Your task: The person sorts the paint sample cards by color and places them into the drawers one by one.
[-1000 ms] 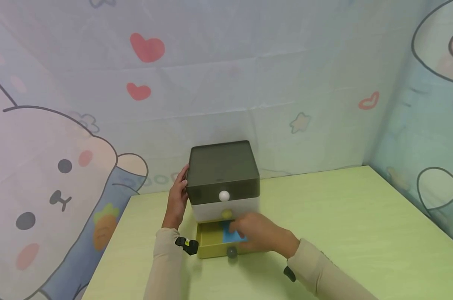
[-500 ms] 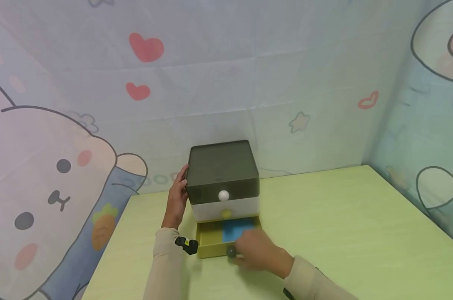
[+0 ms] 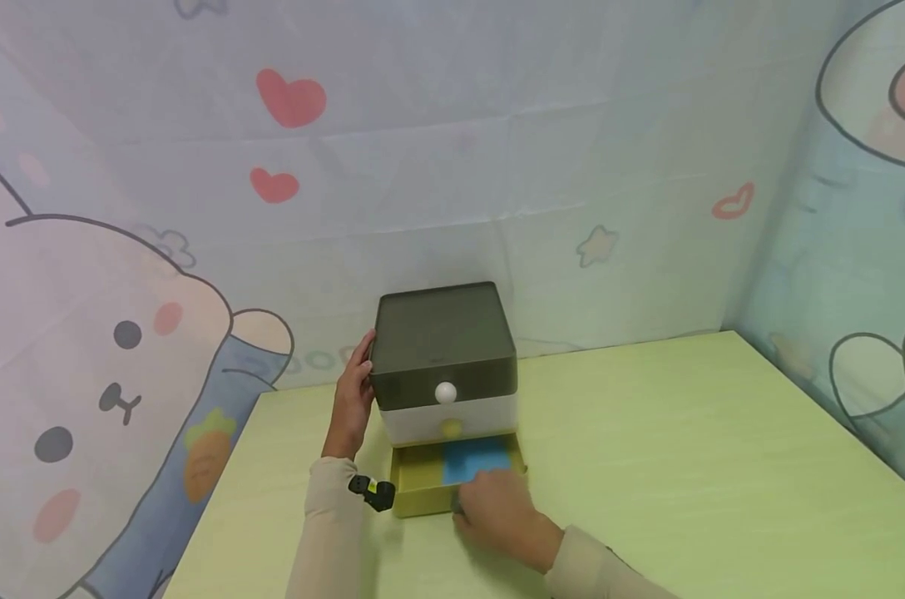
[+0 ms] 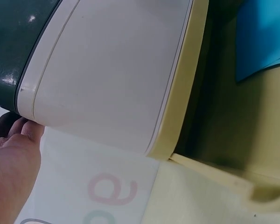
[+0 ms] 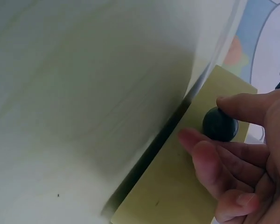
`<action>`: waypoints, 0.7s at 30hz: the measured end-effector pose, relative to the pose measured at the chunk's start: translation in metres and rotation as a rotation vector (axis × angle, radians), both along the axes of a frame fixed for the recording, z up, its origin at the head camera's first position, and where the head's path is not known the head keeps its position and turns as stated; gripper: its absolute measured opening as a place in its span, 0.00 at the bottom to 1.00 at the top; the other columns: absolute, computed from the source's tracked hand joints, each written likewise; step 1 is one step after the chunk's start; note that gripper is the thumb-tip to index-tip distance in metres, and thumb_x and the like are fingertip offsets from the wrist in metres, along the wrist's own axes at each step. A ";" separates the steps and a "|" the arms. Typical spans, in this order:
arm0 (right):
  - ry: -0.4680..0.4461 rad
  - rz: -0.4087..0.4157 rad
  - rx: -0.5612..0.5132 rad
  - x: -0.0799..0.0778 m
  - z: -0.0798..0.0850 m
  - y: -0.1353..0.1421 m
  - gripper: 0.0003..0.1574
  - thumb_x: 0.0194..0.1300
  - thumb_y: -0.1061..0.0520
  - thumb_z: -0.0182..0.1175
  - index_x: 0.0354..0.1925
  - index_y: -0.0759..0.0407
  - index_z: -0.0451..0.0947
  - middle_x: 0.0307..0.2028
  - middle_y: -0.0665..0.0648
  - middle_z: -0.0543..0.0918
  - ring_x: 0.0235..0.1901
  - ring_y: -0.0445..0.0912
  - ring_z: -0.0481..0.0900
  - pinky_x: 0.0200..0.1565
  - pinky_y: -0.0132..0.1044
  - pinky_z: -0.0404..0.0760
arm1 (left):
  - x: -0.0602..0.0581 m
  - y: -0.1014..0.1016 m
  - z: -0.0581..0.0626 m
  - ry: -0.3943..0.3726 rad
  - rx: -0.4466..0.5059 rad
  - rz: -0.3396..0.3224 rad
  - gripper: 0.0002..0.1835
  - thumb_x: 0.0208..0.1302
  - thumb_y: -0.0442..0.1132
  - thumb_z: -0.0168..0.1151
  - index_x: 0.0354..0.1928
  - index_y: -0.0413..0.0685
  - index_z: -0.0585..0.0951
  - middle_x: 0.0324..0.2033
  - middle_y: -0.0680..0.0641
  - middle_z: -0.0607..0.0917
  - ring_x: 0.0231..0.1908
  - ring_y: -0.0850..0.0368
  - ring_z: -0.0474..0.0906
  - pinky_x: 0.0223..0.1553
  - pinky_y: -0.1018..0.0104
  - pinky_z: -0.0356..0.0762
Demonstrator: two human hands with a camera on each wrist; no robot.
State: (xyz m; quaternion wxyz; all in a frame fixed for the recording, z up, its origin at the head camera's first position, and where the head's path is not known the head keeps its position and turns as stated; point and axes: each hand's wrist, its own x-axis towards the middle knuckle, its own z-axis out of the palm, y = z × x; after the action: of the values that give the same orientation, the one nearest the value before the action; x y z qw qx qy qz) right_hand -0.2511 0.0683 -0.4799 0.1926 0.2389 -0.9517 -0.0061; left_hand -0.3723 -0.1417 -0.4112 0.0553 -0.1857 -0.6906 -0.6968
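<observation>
A small drawer cabinet with a dark green top section and a white middle section stands on the table. Its yellow bottom drawer is pulled out. Inside, on the right, lies a flat blue piece, perhaps paper; it also shows in the left wrist view. My left hand rests against the cabinet's left side, fingers extended along it. At the drawer's front, my right hand holds the dark round knob between thumb and fingers, most clearly seen in the right wrist view.
A white knob and a yellow knob mark the upper drawers. The light green table extends to the right. Behind it hangs a cartoon-printed cloth, close to the cabinet's back.
My right hand has left the drawer's inside, where it was over the blue piece, and come down to the front knob, which it now holds. The left hand stays put.
</observation>
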 end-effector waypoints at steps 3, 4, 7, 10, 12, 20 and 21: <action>0.021 -0.011 -0.002 -0.003 -0.001 0.000 0.32 0.53 0.43 0.70 0.06 0.49 0.64 0.09 0.47 0.69 0.11 0.41 0.65 0.11 0.36 0.63 | 0.001 0.000 0.001 0.002 -0.007 0.005 0.29 0.79 0.46 0.30 0.79 0.63 0.56 0.80 0.54 0.52 0.80 0.53 0.49 0.79 0.47 0.49; 0.023 -0.016 -0.001 -0.004 -0.002 0.000 0.31 0.54 0.43 0.70 0.06 0.49 0.65 0.09 0.47 0.70 0.11 0.41 0.65 0.11 0.36 0.63 | 0.001 0.000 0.001 0.003 -0.010 0.006 0.29 0.79 0.46 0.30 0.79 0.64 0.56 0.80 0.54 0.52 0.80 0.53 0.49 0.79 0.47 0.49; 0.020 -0.038 0.008 -0.009 -0.002 0.000 0.30 0.55 0.41 0.70 0.08 0.49 0.68 0.10 0.47 0.72 0.11 0.40 0.66 0.11 0.34 0.63 | 0.001 0.000 0.002 0.007 -0.019 0.007 0.29 0.79 0.46 0.30 0.79 0.63 0.56 0.80 0.54 0.52 0.80 0.52 0.48 0.79 0.46 0.49; 0.015 -0.053 0.003 -0.016 -0.002 0.000 0.30 0.56 0.41 0.70 0.09 0.50 0.70 0.11 0.47 0.73 0.12 0.39 0.66 0.12 0.32 0.62 | 0.001 -0.001 0.002 0.005 -0.017 0.006 0.29 0.79 0.45 0.29 0.79 0.63 0.56 0.80 0.53 0.51 0.80 0.52 0.48 0.79 0.46 0.49; 0.020 -0.060 -0.003 -0.021 -0.002 0.000 0.30 0.57 0.42 0.70 0.10 0.51 0.70 0.11 0.47 0.73 0.12 0.40 0.66 0.12 0.32 0.63 | 0.000 -0.001 0.002 0.006 -0.015 0.004 0.29 0.79 0.45 0.29 0.79 0.63 0.56 0.80 0.53 0.52 0.80 0.52 0.49 0.79 0.46 0.49; 0.012 -0.109 -0.010 -0.039 -0.006 -0.004 0.29 0.58 0.40 0.70 0.12 0.52 0.72 0.13 0.49 0.77 0.13 0.42 0.72 0.13 0.36 0.69 | 0.002 -0.002 0.001 -0.003 0.006 -0.012 0.30 0.78 0.45 0.30 0.80 0.61 0.55 0.80 0.52 0.51 0.80 0.51 0.49 0.79 0.47 0.49; 0.008 -0.109 -0.023 -0.041 -0.006 -0.004 0.28 0.58 0.41 0.70 0.12 0.52 0.72 0.13 0.49 0.77 0.13 0.42 0.72 0.14 0.36 0.70 | 0.001 -0.002 0.001 -0.003 0.006 -0.011 0.29 0.79 0.45 0.30 0.80 0.61 0.55 0.80 0.52 0.51 0.80 0.52 0.49 0.79 0.47 0.49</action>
State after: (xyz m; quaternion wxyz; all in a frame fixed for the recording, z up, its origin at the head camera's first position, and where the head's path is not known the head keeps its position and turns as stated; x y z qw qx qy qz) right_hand -0.2916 0.0640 -0.4863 0.1987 0.1845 -0.9625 -0.0068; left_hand -0.3709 -0.1439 -0.4101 0.0507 -0.1883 -0.6874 -0.6996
